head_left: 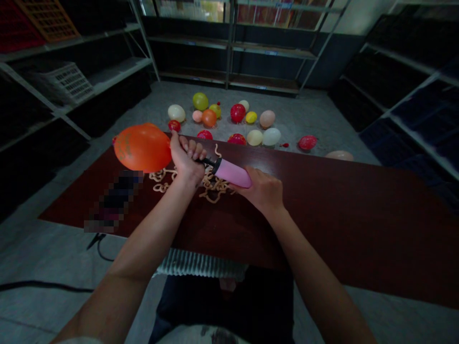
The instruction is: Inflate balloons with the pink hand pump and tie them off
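An inflated orange balloon [142,147] with faint print sits at the outer side of my left hand [188,157]. Those fingers are closed around its neck and the black end of a pink hand balloon pump [232,173]. A length of black rod shows between that hand and the pink barrel. My right hand [264,188] wraps round the barrel's other end. Below the pump, a heap of tan, curly uninflated balloons [214,188] lies on the dark red-brown table [322,215]. How the balloon's neck meets the pump is hidden by my fingers.
Several inflated balloons, among them a red one [237,113] and a white one [271,137], lie on the grey floor [143,107] beyond the table. Metal shelves [229,45] stand behind and at both sides. A blurred-out dark object [116,200] rests on the table's left.
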The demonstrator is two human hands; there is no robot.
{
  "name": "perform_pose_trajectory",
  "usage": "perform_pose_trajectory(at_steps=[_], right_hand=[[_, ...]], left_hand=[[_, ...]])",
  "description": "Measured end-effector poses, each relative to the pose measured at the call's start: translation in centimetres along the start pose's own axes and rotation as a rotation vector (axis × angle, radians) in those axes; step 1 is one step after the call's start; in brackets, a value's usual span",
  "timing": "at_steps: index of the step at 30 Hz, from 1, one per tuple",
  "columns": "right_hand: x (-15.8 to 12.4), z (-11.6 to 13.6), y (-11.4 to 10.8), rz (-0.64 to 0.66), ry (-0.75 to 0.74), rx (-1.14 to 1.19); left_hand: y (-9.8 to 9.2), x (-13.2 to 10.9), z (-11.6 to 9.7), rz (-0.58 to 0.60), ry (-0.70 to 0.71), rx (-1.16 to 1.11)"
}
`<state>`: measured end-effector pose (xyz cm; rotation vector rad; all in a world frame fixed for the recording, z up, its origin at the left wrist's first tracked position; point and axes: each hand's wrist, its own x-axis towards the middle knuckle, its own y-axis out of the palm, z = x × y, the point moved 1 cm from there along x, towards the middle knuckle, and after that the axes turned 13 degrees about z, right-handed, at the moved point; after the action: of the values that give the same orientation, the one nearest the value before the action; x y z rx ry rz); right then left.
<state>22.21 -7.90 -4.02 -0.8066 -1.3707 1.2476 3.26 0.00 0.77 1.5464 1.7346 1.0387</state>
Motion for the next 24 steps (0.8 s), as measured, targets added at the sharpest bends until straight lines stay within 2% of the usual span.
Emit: perform_pose_trajectory(at_steps=[7,12,18,24], right_hand=[[-0.2,-3.2,-0.9,0.012,-0.003,-0.166],[-0.3,-4.6,-1.5,-0.01,-0.004,-0.218],[-0.5,-4.6,-0.7,0.034,0.022,-0.181],[-0.5,-3.2,-0.9,0.066,0.031,-0.161]], left_hand=[[-1.0,1.8,-2.7,-0.158,0.036,-0.08],[-1.2,2.2,-4.5,-0.215,0.095,-0.085],[-1.6,2.3,-3.7,-0.223,0.112,-0.051],[-1.0,1.4,-1.7,-0.12,0.075,0.024]])
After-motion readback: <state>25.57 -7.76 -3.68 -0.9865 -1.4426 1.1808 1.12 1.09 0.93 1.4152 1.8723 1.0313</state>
